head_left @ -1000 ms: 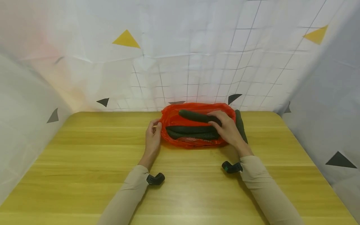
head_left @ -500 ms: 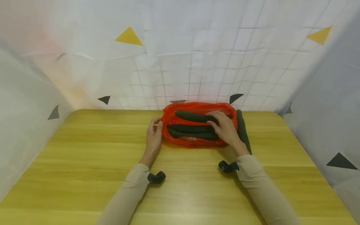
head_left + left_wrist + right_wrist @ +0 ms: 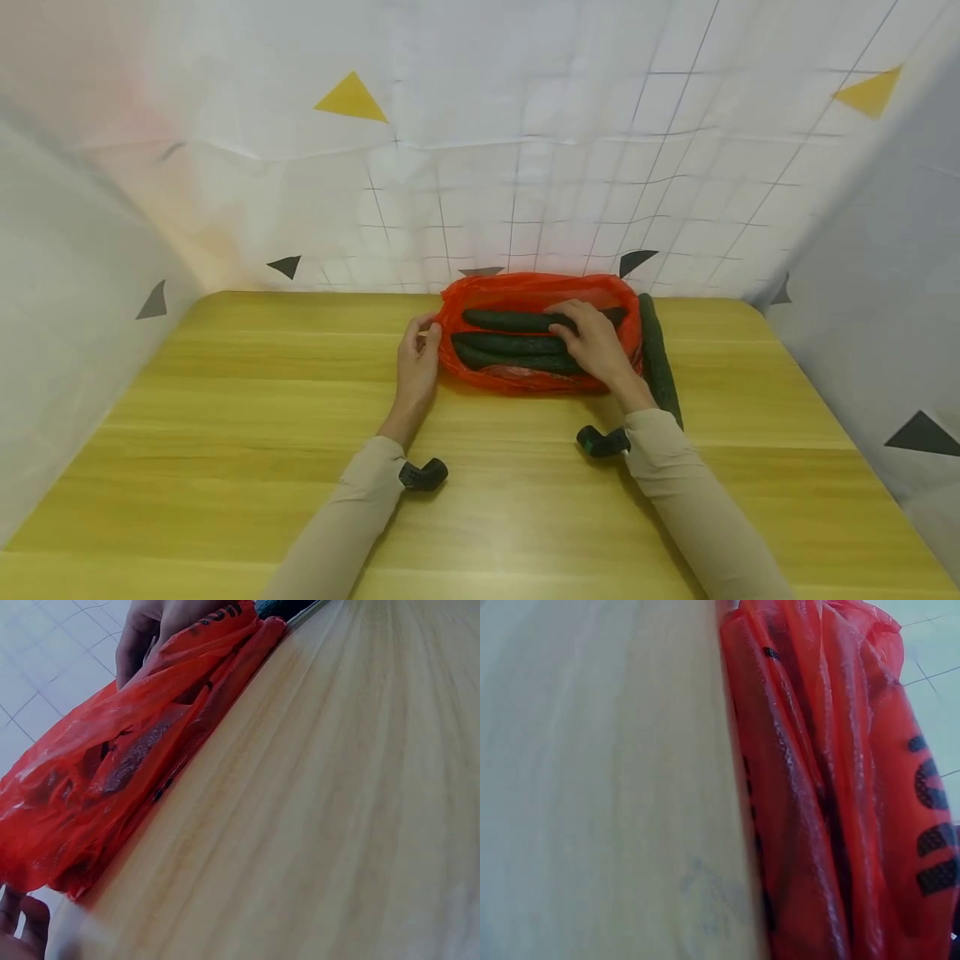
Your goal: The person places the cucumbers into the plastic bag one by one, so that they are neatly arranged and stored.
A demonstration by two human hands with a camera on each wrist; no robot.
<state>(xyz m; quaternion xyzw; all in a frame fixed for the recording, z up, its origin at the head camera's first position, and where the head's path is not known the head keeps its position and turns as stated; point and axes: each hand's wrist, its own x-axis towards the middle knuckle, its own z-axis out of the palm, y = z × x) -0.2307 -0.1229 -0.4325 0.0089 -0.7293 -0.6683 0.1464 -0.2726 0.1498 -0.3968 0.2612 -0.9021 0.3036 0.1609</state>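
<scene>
In the head view a red plastic bag (image 3: pixel 480 382) lies with its mouth wide, near the back edge of the table. Inside it are dark green cucumbers, two side by side (image 3: pixel 510 343) along the front. My right hand (image 3: pixel 596 342) reaches into the bag and grips another cucumber (image 3: pixel 502 321) behind them. At the bag's left end, my left hand (image 3: pixel 418 358) pinches the rim between thumb and curled fingers. The left wrist view shows the bag's crumpled side (image 3: pixel 142 757) and part of the left hand (image 3: pixel 22 926). The right wrist view shows only bag folds (image 3: pixel 802 780) and table.
Outside the bag, a further cucumber (image 3: pixel 660 358) lies on the wooden table (image 3: pixel 495 517) along the bag's right side, partly behind the right forearm. White sheeting (image 3: pixel 480 192) with grid lines and triangles stands behind the table and on both sides.
The cucumber in my right hand has come down into the bag, next to the other two, and lies more level. My left hand has stayed at the bag's left end.
</scene>
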